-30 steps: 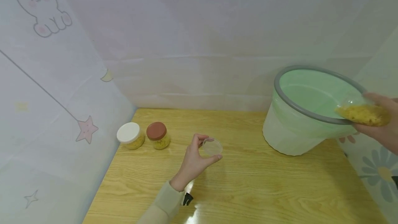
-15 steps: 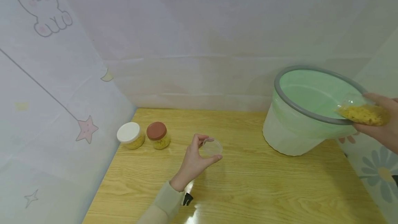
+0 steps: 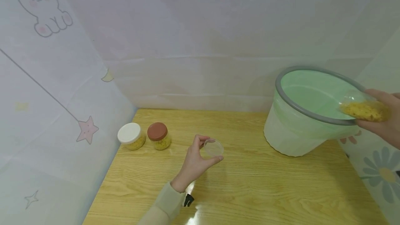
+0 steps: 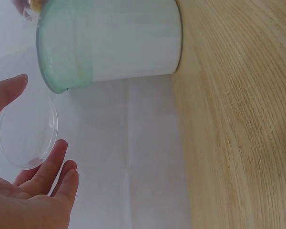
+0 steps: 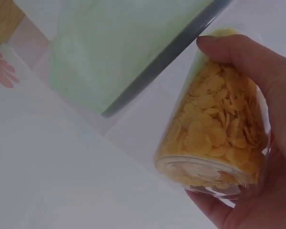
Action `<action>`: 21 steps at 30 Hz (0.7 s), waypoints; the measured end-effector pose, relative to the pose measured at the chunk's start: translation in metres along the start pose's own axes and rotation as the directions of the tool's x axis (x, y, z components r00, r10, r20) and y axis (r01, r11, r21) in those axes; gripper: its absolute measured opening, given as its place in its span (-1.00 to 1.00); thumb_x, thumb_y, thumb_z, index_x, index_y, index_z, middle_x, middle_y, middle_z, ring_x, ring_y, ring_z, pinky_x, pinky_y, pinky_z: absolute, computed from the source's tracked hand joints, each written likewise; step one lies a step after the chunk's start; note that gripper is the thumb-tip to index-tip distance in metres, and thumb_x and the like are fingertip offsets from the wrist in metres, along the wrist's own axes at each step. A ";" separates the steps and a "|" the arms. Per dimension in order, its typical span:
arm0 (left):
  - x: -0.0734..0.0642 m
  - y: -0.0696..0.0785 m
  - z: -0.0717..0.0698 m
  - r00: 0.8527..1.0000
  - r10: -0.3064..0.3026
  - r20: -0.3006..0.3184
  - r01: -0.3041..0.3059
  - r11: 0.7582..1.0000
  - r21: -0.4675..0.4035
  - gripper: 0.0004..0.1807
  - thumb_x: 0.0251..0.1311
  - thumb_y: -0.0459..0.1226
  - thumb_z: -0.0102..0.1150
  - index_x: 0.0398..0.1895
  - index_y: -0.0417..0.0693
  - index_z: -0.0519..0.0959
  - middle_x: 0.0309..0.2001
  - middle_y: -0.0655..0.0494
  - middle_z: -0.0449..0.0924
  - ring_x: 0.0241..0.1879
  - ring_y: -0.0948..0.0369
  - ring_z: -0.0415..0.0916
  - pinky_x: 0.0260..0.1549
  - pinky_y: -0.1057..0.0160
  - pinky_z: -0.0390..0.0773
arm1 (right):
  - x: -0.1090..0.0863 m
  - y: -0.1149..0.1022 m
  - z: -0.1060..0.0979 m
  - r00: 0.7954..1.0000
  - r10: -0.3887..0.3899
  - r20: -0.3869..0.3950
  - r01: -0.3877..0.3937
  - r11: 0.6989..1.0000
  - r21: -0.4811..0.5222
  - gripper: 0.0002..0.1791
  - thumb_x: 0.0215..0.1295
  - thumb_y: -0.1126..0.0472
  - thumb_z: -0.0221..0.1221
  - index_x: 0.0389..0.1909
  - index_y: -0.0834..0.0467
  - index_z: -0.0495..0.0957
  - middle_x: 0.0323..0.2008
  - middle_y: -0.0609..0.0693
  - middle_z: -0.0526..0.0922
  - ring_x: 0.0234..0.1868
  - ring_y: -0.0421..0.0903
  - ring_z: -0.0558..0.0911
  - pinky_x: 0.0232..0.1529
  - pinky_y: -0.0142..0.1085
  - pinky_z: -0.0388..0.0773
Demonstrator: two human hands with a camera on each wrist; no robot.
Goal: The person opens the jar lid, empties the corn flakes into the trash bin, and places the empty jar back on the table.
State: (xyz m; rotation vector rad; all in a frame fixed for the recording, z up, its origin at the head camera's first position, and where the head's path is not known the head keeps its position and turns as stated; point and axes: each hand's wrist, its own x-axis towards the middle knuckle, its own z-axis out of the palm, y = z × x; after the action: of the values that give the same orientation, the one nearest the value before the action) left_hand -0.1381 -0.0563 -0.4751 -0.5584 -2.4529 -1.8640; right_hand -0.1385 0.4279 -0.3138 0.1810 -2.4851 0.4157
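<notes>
Over the middle of the table, my left hand (image 3: 195, 160) pinches a thin, clear round lid (image 3: 214, 147) by its edge, between thumb and fingers. In the left wrist view the lid (image 4: 26, 131) is see-through. At the far right, my right hand (image 3: 385, 114) grips a clear jar (image 5: 214, 119) partly filled with yellow flakes (image 5: 207, 112). The jar lies tilted on its side at the grey rim of a pale green bin (image 3: 293, 127), its far end over the bin's mouth. Its flakes rest along the jar's lower side.
Two lidded jars of yellow bits stand at the back left of the wooden table (image 3: 250, 186): one with a white lid (image 3: 129, 133), the other with a brown-red lid (image 3: 157, 131). Pale cloth walls with printed figures enclose the table's back and sides.
My right hand has lifted slightly with the jar, and the jar's angle has shifted a little. The left hand and the lid have stayed in place.
</notes>
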 end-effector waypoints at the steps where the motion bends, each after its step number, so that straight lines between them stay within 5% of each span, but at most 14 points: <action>1: 0.000 0.000 0.000 1.000 0.001 -0.001 -0.001 1.000 -0.001 -0.28 0.10 -0.03 0.55 0.22 0.02 0.35 0.17 0.21 0.53 0.33 0.16 0.35 0.36 0.03 0.26 | 0.001 -0.001 0.000 1.000 0.009 0.010 -0.009 1.000 0.000 -0.33 0.51 -0.02 0.11 0.37 0.42 0.31 0.04 0.63 0.34 0.10 0.60 0.26 0.15 0.41 0.19; 4: -0.001 0.000 0.000 1.000 0.001 -0.004 -0.001 1.000 0.001 -0.28 0.10 -0.03 0.55 0.21 0.02 0.35 0.17 0.23 0.53 0.33 0.16 0.35 0.36 0.02 0.26 | 0.003 -0.002 0.001 0.999 0.037 0.039 -0.037 0.999 0.001 -0.27 0.18 0.57 0.29 0.39 0.42 0.28 0.06 0.62 0.32 0.11 0.60 0.24 0.12 0.42 0.19; 9: -0.001 0.000 0.000 1.000 0.002 -0.007 -0.002 1.000 -0.001 -0.28 0.10 -0.03 0.55 0.22 0.03 0.34 0.17 0.23 0.52 0.34 0.17 0.35 0.36 0.04 0.25 | 0.004 -0.003 0.000 0.997 0.052 0.065 -0.051 0.999 -0.011 -0.27 0.24 0.50 0.30 0.42 0.40 0.26 0.07 0.64 0.29 0.11 0.61 0.23 0.00 0.44 0.17; 16: 0.000 0.001 0.000 1.000 -0.008 -0.006 0.008 1.000 -0.003 -0.27 0.09 -0.03 0.56 0.22 0.03 0.34 0.16 0.21 0.53 0.33 0.17 0.35 0.36 0.04 0.25 | 0.002 -0.002 0.001 0.996 0.052 0.068 -0.051 0.999 -0.016 -0.34 0.39 0.35 0.24 0.45 0.38 0.24 0.09 0.63 0.28 0.14 0.61 0.22 0.15 0.45 0.15; 19: 0.000 0.001 0.000 1.000 -0.011 -0.003 0.011 1.000 -0.002 -0.27 0.09 -0.03 0.56 0.22 0.03 0.34 0.16 0.21 0.53 0.34 0.16 0.35 0.37 0.04 0.25 | 0.003 -0.003 0.001 0.996 0.056 0.073 -0.054 0.998 -0.036 -0.27 0.30 0.43 0.30 0.45 0.37 0.24 0.08 0.64 0.28 0.11 0.62 0.24 0.08 0.46 0.17; 21: 0.000 0.001 0.000 1.000 -0.013 0.000 0.013 1.000 -0.002 -0.27 0.09 -0.03 0.55 0.22 0.03 0.34 0.17 0.19 0.53 0.35 0.16 0.34 0.37 0.04 0.24 | 0.005 -0.004 0.001 0.995 0.061 0.078 -0.057 0.997 -0.051 -0.12 0.04 0.64 0.34 0.44 0.38 0.24 0.08 0.65 0.27 0.10 0.63 0.24 0.02 0.46 0.17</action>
State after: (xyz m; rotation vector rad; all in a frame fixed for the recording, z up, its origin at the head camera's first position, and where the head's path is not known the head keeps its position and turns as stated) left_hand -0.1374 -0.0556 -0.4739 -0.5437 -2.4602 -1.8718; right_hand -0.1421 0.4241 -0.3107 0.1062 -2.5809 0.3795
